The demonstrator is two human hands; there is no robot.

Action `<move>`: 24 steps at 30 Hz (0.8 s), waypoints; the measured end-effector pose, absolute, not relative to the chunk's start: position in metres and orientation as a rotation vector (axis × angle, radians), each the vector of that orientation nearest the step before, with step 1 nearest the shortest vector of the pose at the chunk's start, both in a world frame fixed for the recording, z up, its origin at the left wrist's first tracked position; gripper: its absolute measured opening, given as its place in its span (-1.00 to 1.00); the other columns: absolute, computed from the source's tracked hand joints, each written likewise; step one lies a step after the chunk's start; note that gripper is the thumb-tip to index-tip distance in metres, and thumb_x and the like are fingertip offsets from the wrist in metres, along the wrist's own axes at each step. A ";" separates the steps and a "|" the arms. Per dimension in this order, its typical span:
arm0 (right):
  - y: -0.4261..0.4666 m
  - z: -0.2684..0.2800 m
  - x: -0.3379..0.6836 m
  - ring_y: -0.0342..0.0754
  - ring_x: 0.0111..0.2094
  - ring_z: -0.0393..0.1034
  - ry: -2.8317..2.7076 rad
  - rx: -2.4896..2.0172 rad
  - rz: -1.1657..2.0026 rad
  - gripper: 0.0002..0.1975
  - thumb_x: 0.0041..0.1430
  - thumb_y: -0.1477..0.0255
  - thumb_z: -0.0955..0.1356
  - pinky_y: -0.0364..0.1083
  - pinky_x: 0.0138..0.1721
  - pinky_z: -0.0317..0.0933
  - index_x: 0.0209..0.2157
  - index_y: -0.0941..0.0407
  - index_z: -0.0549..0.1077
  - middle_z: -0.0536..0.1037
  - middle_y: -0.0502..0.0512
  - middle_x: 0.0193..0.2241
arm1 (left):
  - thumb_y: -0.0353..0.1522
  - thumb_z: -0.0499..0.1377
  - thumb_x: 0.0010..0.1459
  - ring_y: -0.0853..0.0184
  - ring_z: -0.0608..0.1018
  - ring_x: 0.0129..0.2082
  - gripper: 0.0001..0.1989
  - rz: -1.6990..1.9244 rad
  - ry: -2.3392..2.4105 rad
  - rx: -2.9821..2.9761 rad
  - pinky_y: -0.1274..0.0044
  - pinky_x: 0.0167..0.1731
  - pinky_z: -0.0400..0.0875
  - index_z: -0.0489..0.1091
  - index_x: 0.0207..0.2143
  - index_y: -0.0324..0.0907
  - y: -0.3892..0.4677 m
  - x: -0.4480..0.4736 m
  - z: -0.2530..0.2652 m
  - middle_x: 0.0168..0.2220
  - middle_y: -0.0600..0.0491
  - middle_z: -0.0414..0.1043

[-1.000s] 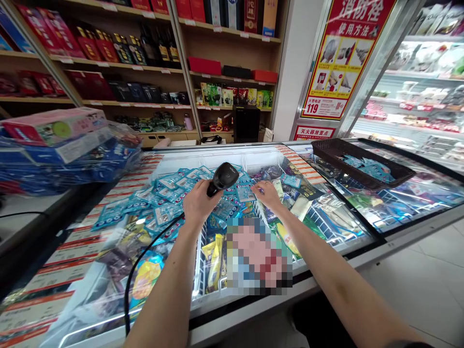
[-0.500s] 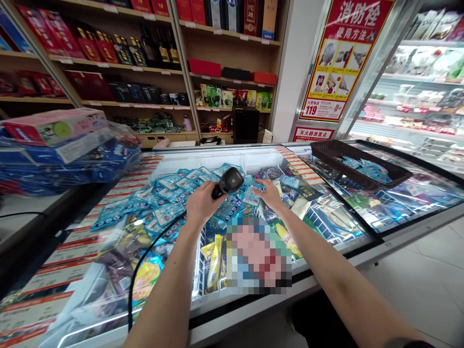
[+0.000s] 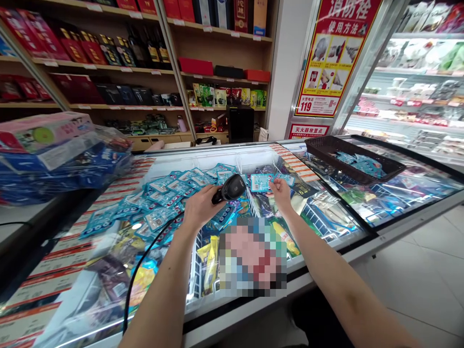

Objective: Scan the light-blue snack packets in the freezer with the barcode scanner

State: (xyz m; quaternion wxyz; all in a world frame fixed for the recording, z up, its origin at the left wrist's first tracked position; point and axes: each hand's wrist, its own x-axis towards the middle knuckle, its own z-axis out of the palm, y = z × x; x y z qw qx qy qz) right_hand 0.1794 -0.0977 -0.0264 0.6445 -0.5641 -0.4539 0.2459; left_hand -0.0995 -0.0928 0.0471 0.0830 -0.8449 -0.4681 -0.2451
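My left hand (image 3: pixel 203 205) is wrapped round the handle of a black barcode scanner (image 3: pixel 232 188), whose head points right. Its cable runs down past my left forearm. Between the fingertips of my right hand (image 3: pixel 281 192) is a small blue packet (image 3: pixel 260 183), its pale label with a barcode facing up, just right of the scanner head. A heap of similar blue packets (image 3: pixel 163 193) lies on the freezer's glass top to the left. Another blue packet (image 3: pixel 285 179) lies just beyond my right hand.
The chest freezer (image 3: pixel 250 159) holds frozen bags in wire baskets under glass. A brown basket (image 3: pixel 319 157) with several blue packets stands at the right. Plastic-wrapped boxes (image 3: pixel 54 145) sit at the left. Shelves (image 3: pixel 213 41) of boxes and bottles line the back.
My right hand has lifted the blue packet from beside the heap and moved it right and away from me, turning its label up. My left hand still holds the scanner.
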 end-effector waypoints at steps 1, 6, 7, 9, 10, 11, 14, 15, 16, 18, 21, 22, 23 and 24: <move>-0.097 -0.026 0.179 -0.10 -0.51 0.32 -1.044 -1.295 0.553 -0.64 0.04 0.11 0.25 -0.02 -0.46 0.40 -0.23 0.08 0.24 0.30 -0.08 -0.56 | -0.10 0.05 0.06 0.26 0.49 -0.23 -0.60 -0.706 -1.391 -2.538 0.53 -0.46 0.24 0.32 -0.07 -0.02 -0.093 -0.098 0.047 -0.15 0.08 0.43; -0.093 -0.027 0.180 -0.11 -0.48 0.32 -1.070 -1.327 0.544 -0.66 0.07 0.15 0.23 -0.03 -0.41 0.41 -0.20 0.08 0.23 0.32 -0.06 -0.52 | -0.12 0.06 0.04 0.27 0.50 -0.26 -0.65 -0.620 -1.366 -2.594 0.53 -0.50 0.21 0.35 -0.13 -0.02 -0.095 -0.092 0.048 -0.18 0.09 0.44; -0.093 -0.027 0.180 -0.12 -0.48 0.32 -1.066 -1.318 0.546 -0.67 0.08 0.16 0.23 -0.03 -0.41 0.41 -0.20 0.08 0.23 0.33 -0.06 -0.51 | -0.13 0.07 0.04 0.27 0.50 -0.27 -0.65 -0.610 -1.359 -2.602 0.53 -0.51 0.21 0.35 -0.13 -0.02 -0.096 -0.092 0.048 -0.18 0.09 0.44; -0.093 -0.027 0.181 -0.13 -0.48 0.32 -1.049 -1.291 0.551 -0.69 0.07 0.17 0.24 -0.04 -0.40 0.41 -0.21 0.07 0.22 0.33 -0.06 -0.49 | -0.13 0.07 0.03 0.26 0.49 -0.28 -0.65 -0.585 -1.344 -2.620 0.53 -0.52 0.20 0.35 -0.13 -0.02 -0.097 -0.090 0.048 -0.19 0.08 0.44; -0.093 -0.027 0.181 -0.13 -0.48 0.32 -1.038 -1.284 0.555 -0.70 0.07 0.18 0.24 -0.05 -0.40 0.41 -0.22 0.07 0.22 0.33 -0.06 -0.49 | -0.13 0.07 0.03 0.27 0.49 -0.28 -0.64 -0.570 -1.338 -2.627 0.53 -0.51 0.21 0.35 -0.13 -0.02 -0.097 -0.089 0.048 -0.19 0.07 0.44; -0.093 -0.027 0.181 -0.14 -0.49 0.32 -1.029 -1.282 0.559 -0.71 0.07 0.18 0.25 -0.05 -0.41 0.41 -0.23 0.06 0.22 0.32 -0.06 -0.49 | -0.13 0.06 0.03 0.27 0.49 -0.28 -0.64 -0.552 -1.332 -2.632 0.53 -0.51 0.21 0.35 -0.13 -0.03 -0.098 -0.088 0.048 -0.18 0.06 0.44; -0.092 -0.028 0.182 -0.16 -0.51 0.30 -1.018 -1.246 0.566 -0.73 0.07 0.20 0.27 -0.07 -0.42 0.41 -0.26 0.06 0.20 0.31 -0.07 -0.48 | -0.12 0.03 0.05 0.28 0.49 -0.29 -0.62 -0.496 -1.312 -2.641 0.54 -0.49 0.22 0.35 -0.12 -0.05 -0.100 -0.087 0.048 -0.19 0.05 0.44; -0.092 -0.029 0.183 -0.17 -0.52 0.30 -1.019 -1.221 0.567 -0.74 0.07 0.20 0.27 -0.07 -0.42 0.41 -0.27 0.05 0.20 0.31 -0.07 -0.49 | -0.11 0.02 0.06 0.29 0.49 -0.29 -0.62 -0.480 -1.303 -2.643 0.54 -0.49 0.22 0.35 -0.11 -0.05 -0.101 -0.086 0.048 -0.19 0.05 0.44; -0.092 -0.029 0.183 -0.17 -0.54 0.29 -1.023 -1.196 0.569 -0.74 0.07 0.21 0.28 -0.07 -0.43 0.41 -0.27 0.05 0.20 0.30 -0.08 -0.49 | -0.11 0.01 0.07 0.29 0.49 -0.29 -0.62 -0.467 -1.293 -2.644 0.54 -0.49 0.22 0.34 -0.10 -0.05 -0.101 -0.086 0.048 -0.19 0.05 0.44; -0.090 -0.031 0.184 -0.18 -0.55 0.27 -1.031 -1.175 0.568 -0.74 0.07 0.21 0.29 -0.07 -0.44 0.41 -0.28 0.05 0.20 0.29 -0.08 -0.50 | -0.11 0.00 0.08 0.29 0.49 -0.29 -0.62 -0.454 -1.279 -2.642 0.54 -0.49 0.21 0.33 -0.10 -0.05 -0.101 -0.086 0.047 -0.18 0.06 0.43; -0.089 -0.033 0.184 -0.16 -0.53 0.26 -1.048 -1.195 0.567 -0.73 0.06 0.21 0.29 -0.06 -0.45 0.41 -0.27 0.05 0.21 0.29 -0.07 -0.51 | -0.11 0.01 0.08 0.29 0.49 -0.30 -0.62 -0.452 -1.280 -2.632 0.53 -0.51 0.20 0.33 -0.11 -0.05 -0.099 -0.087 0.046 -0.16 0.07 0.43; -0.089 -0.033 0.184 -0.15 -0.52 0.27 -1.055 -1.200 0.567 -0.73 0.06 0.21 0.29 -0.07 -0.46 0.40 -0.27 0.05 0.21 0.29 -0.07 -0.51 | -0.11 0.01 0.08 0.28 0.49 -0.30 -0.63 -0.453 -1.282 -2.631 0.53 -0.51 0.19 0.33 -0.11 -0.05 -0.098 -0.088 0.046 -0.16 0.07 0.43; -0.088 -0.033 0.184 -0.15 -0.51 0.27 -1.063 -1.204 0.567 -0.73 0.06 0.21 0.29 -0.07 -0.46 0.40 -0.27 0.05 0.21 0.29 -0.06 -0.51 | -0.11 0.02 0.08 0.28 0.49 -0.30 -0.63 -0.455 -1.283 -2.631 0.53 -0.51 0.19 0.33 -0.12 -0.06 -0.097 -0.088 0.045 -0.15 0.07 0.43; -0.088 -0.033 0.184 -0.14 -0.50 0.28 -1.070 -1.207 0.567 -0.73 0.06 0.21 0.29 -0.07 -0.47 0.40 -0.28 0.06 0.21 0.30 -0.06 -0.51 | -0.11 0.03 0.07 0.27 0.50 -0.29 -0.63 -0.460 -1.284 -2.630 0.52 -0.51 0.19 0.33 -0.12 -0.06 -0.097 -0.089 0.045 -0.15 0.08 0.43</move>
